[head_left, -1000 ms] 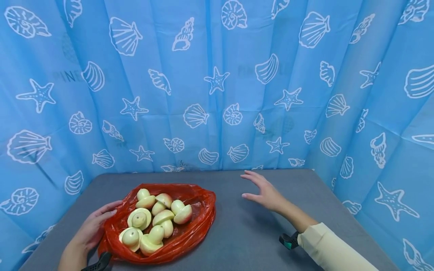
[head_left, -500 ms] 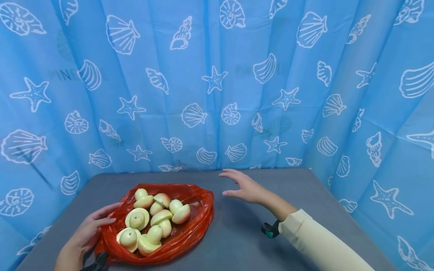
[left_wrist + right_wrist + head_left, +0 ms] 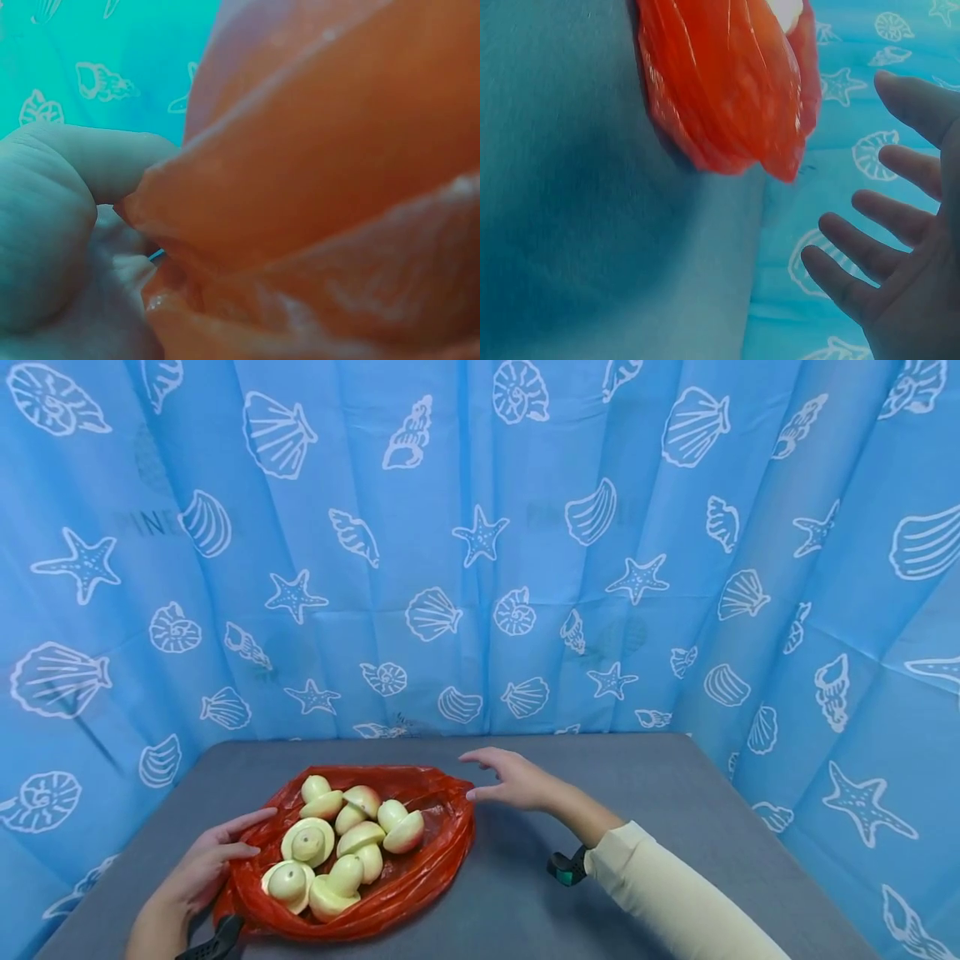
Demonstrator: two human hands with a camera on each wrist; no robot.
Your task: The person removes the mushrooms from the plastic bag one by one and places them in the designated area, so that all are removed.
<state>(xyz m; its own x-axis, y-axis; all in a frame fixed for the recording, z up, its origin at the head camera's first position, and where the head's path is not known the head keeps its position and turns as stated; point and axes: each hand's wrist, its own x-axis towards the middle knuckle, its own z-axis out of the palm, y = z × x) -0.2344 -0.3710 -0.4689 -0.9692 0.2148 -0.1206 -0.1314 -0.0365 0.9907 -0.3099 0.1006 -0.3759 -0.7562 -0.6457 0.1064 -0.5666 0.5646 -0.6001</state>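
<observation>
A red plastic bag (image 3: 427, 881) lies with its mouth spread wide on the grey table, left of centre in the head view. Several pale, smooth mushrooms (image 3: 405, 832) with reddish patches on their caps rest inside it. My left hand (image 3: 198, 864) holds the bag's left edge, its thumb over the rim; the left wrist view shows the red film (image 3: 315, 165) close up against the fingers. Just off the bag's right rim, my right hand (image 3: 517, 781) hovers with spread fingers and holds nothing. In the right wrist view its fingers (image 3: 900, 217) are apart from the bag.
The grey table (image 3: 600, 760) carries the bag. Behind it and at both sides hangs a blue curtain (image 3: 450, 527) with white shells and starfish. A dark wrist strap (image 3: 567, 867) sits on the right wrist, below a cream sleeve (image 3: 660, 885).
My right hand has moved left across the table, from well clear of the bag to beside its right rim. The left hand, bag and mushrooms stay as they were.
</observation>
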